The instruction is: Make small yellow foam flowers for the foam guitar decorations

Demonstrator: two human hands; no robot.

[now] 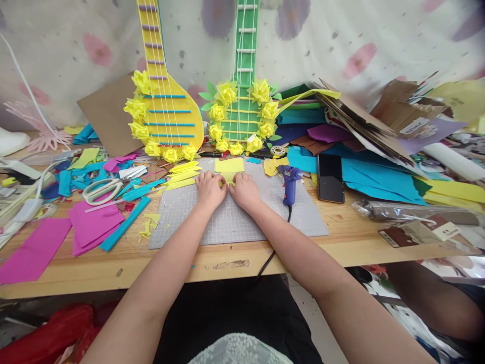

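Observation:
Between my hands is a small yellow paper piece (pixel 229 177), partly hidden by my fingers. My left hand (pixel 209 190) pinches its left side, and my right hand (pixel 244 191) pinches its right side. Both hands rest low over the grey cutting mat (pixel 242 222). Just beyond them lies a flat yellow paper rectangle (pixel 229 165). Left of my left hand is a fan of yellow paper strips (pixel 182 174). A blue glue gun (pixel 290 184) stands on the mat to the right, its cord running to the table's front edge.
Behind the mat stand a yellow paper guitar (pixel 174 108) and a green one (pixel 242 108), both trimmed with yellow paper flowers. Scissors (pixel 102 191) and pink sheets (pixel 94 222) lie left. A phone (pixel 331 178) and blue sheets (pixel 379 177) lie right.

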